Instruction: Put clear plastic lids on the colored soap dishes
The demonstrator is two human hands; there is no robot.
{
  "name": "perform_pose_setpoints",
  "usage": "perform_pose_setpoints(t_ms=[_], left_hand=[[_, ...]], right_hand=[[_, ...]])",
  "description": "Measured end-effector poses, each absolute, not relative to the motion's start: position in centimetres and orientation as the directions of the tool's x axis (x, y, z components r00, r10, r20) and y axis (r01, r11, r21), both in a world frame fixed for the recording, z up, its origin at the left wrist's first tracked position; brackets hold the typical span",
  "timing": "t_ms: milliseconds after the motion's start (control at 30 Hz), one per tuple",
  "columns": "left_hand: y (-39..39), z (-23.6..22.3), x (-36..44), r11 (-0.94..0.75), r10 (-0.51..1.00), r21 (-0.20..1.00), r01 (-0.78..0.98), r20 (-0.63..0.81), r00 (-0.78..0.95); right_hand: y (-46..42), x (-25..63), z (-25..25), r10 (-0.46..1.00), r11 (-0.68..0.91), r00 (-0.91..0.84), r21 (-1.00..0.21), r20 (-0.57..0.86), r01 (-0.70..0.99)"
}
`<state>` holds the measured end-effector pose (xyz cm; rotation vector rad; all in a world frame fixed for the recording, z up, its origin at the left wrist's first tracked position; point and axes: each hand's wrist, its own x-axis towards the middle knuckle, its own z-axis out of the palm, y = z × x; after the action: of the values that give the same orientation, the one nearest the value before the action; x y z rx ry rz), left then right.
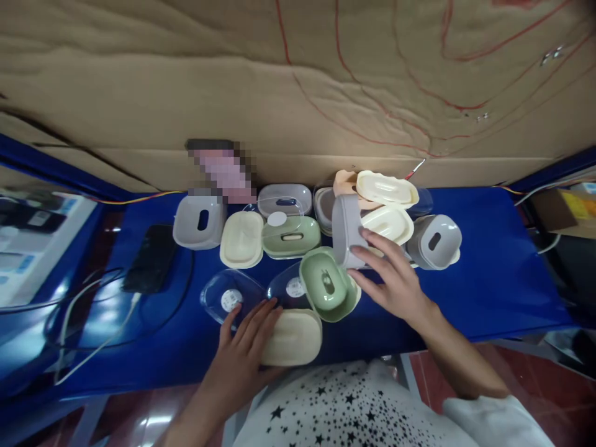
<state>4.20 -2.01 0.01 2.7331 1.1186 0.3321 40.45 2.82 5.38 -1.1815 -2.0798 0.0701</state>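
Note:
My right hand (395, 282) has its fingertips on a grey plastic box (345, 233), which stands tilted among the other pieces; its grip on the far side is hidden. My left hand (249, 344) spans the left end of a cream oval tray (298, 338), fingers along the far rim and thumb by the near edge. Under its fingertips lies a clear lid (214, 295) with a white round label. Between the hands rests a green container (328, 285) with a slot in its base, overlapping another clear lid (282, 282).
Behind stand a grey slotted box (198, 220), a cream lid (241, 239), a green box (293, 239) and stacked cream trays (388, 189). Another grey box (437, 242) is at right. A black power bank (151, 261) with cables lies left. A cardboard wall (279, 112) borders the blue table (503, 267).

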Motion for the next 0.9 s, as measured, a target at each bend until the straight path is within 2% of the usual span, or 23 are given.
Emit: perform_pose_setpoints(t_ms=[167, 333, 400, 500, 567, 667, 767, 833, 900], left_hand=[[-2.0, -0.2, 6.2, -0.648, 0.761, 0.282, 0.708, 0.290, 0.581], [-2.0, -0.9, 7.7, -0.629, 0.773, 0.289, 0.722, 0.336, 0.539], [-1.7, -1.1, 8.2, -0.621, 0.779, 0.306, 0.722, 0.346, 0.523], [-0.8, -0.9, 8.9, -0.596, 0.795, 0.330, 0.732, 0.366, 0.483], [0.0, -0.5, 9.1, -0.587, 0.798, 0.339, 0.735, 0.394, 0.455], [1.5, 0.7, 9.1, -0.572, 0.803, 0.367, 0.734, 0.434, 0.409], [4.0, 2.4, 8.9, -0.548, 0.809, 0.399, 0.735, 0.475, 0.345], [6.4, 3.6, 9.2, -0.560, 0.793, 0.381, 0.736, 0.505, 0.341], [9.4, 4.5, 9.8, -0.593, 0.769, 0.358, 0.721, 0.517, 0.375]], right_hand=[[4.0, 41.7, 5.7, 0.736, 0.506, -0.115, -0.429, 0.667, 0.749], [2.2, 42.0, 4.6, 0.731, 0.345, 0.044, -0.424, 0.681, 0.838], [0.5, 41.1, 3.8, 0.754, 0.418, -0.081, -0.380, 0.652, 0.825], [-1.6, 39.3, 2.6, 0.796, 0.561, -0.409, -0.293, 0.446, 0.774], [-2.2, 38.6, 2.3, 0.796, 0.588, -0.482, -0.282, 0.366, 0.758], [-2.2, 39.0, 3.2, 0.794, 0.593, -0.419, -0.414, 0.440, 0.691], [-1.5, 41.2, 5.3, 0.768, 0.598, -0.252, -0.517, 0.589, 0.613], [-0.4, 43.1, 6.7, 0.716, 0.585, -0.157, -0.462, 0.680, 0.666], [1.6, 45.1, 7.5, 0.684, 0.526, -0.144, -0.348, 0.715, 0.776]])
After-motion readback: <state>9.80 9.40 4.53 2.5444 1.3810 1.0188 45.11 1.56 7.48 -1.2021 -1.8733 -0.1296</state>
